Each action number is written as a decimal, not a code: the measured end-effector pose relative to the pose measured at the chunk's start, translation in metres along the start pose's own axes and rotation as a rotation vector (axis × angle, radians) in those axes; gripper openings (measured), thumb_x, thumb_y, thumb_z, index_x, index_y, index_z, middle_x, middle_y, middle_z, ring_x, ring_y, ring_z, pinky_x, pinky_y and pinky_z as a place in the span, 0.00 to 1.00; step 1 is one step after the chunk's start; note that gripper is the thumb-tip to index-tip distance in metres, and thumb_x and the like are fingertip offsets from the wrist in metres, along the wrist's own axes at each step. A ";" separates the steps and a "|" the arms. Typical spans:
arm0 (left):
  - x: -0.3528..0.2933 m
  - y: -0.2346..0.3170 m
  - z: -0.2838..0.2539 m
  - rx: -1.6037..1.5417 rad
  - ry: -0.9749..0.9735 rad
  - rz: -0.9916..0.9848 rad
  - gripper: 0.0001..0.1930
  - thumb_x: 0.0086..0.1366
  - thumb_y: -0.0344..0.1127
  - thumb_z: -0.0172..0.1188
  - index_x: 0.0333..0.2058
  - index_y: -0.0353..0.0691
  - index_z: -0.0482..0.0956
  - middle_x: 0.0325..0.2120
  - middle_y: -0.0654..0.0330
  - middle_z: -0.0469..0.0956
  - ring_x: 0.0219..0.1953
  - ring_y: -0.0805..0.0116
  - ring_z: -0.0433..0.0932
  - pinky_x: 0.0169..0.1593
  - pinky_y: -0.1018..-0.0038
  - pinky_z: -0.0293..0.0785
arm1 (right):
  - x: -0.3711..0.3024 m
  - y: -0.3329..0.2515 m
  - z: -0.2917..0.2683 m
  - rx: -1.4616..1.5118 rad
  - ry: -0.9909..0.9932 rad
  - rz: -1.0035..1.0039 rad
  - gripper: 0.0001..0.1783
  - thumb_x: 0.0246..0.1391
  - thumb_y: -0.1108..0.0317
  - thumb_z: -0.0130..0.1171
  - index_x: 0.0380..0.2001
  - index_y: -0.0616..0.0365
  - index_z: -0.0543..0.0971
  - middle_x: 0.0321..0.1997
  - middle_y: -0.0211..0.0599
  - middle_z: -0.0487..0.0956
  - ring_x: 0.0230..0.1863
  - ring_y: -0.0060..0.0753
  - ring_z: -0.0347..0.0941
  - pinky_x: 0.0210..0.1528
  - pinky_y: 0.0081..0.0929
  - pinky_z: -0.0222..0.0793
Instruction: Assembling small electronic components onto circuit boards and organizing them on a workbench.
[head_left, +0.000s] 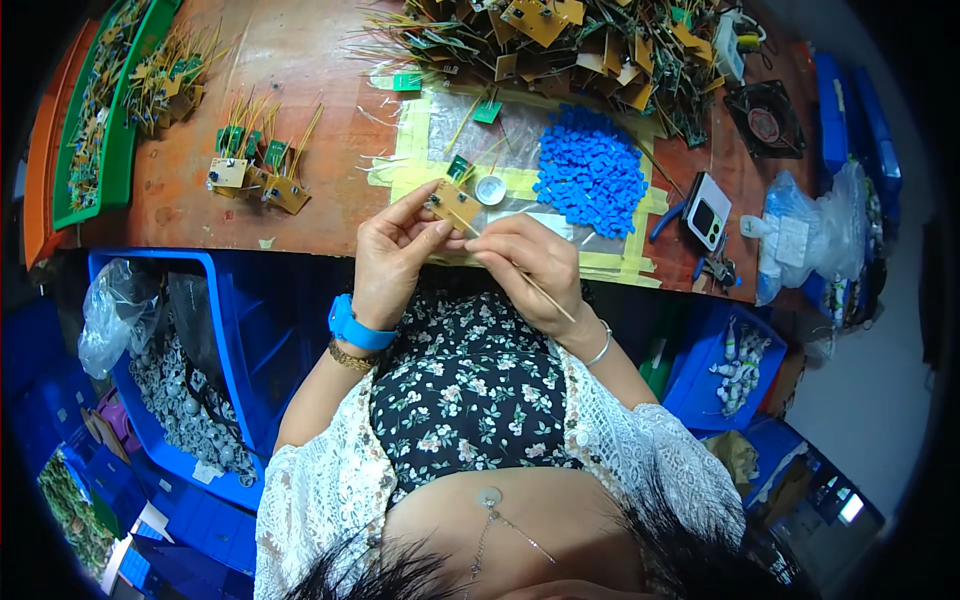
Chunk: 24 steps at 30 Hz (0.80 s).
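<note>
My left hand [397, 246] pinches a small tan circuit board [457, 203] by its edge, above the front of the workbench. A thin wooden stick [541, 288] is held like a pencil in my right hand [532, 262], its tip over the board. Wires and a small green board [458, 168] show just behind the tan board; I cannot tell if they are joined. Beside it stands a small round dish [490, 190] with pale contents. To its right spreads a heap of small blue plastic pieces [591, 170].
Wired boards pile up at the back [560, 50]; smaller groups lie left [255, 180]. A green tray [118, 150] stands far left. Right are a phone [706, 212], a black fan [764, 120] and plastic bags [800, 240]. Blue bins [232, 350] stand below the bench edge.
</note>
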<state>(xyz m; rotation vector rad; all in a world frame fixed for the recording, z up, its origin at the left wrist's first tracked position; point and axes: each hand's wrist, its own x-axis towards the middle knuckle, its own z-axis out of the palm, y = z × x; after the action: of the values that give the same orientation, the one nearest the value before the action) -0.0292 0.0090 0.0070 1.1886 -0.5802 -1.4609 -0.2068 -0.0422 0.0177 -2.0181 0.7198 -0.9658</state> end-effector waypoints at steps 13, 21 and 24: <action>0.001 -0.003 0.003 -0.014 0.035 0.009 0.23 0.63 0.19 0.56 0.58 0.29 0.68 0.36 0.60 0.73 0.36 0.67 0.81 0.44 0.75 0.81 | 0.002 0.053 -0.028 -0.635 0.158 -0.079 0.12 0.41 0.80 0.65 0.34 0.61 0.80 0.28 0.39 0.79 0.33 0.40 0.75 0.36 0.33 0.69; 0.001 -0.002 0.007 -0.010 0.011 -0.008 0.23 0.63 0.19 0.56 0.57 0.30 0.69 0.35 0.60 0.74 0.36 0.68 0.81 0.43 0.75 0.81 | 0.004 0.048 -0.019 -0.781 0.136 -0.084 0.13 0.41 0.79 0.65 0.34 0.59 0.80 0.24 0.36 0.77 0.32 0.36 0.74 0.33 0.30 0.65; 0.001 -0.001 0.007 -0.012 0.007 -0.015 0.22 0.63 0.19 0.56 0.57 0.30 0.69 0.35 0.60 0.74 0.35 0.68 0.81 0.43 0.76 0.81 | 0.001 0.047 -0.016 -0.800 0.154 -0.075 0.13 0.41 0.79 0.65 0.34 0.59 0.80 0.24 0.36 0.77 0.32 0.36 0.74 0.33 0.30 0.65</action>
<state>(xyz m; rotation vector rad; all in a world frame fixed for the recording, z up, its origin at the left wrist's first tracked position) -0.0357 0.0066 0.0089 1.1905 -0.5581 -1.4700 -0.2271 -0.0747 -0.0141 -2.6805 1.2693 -0.9725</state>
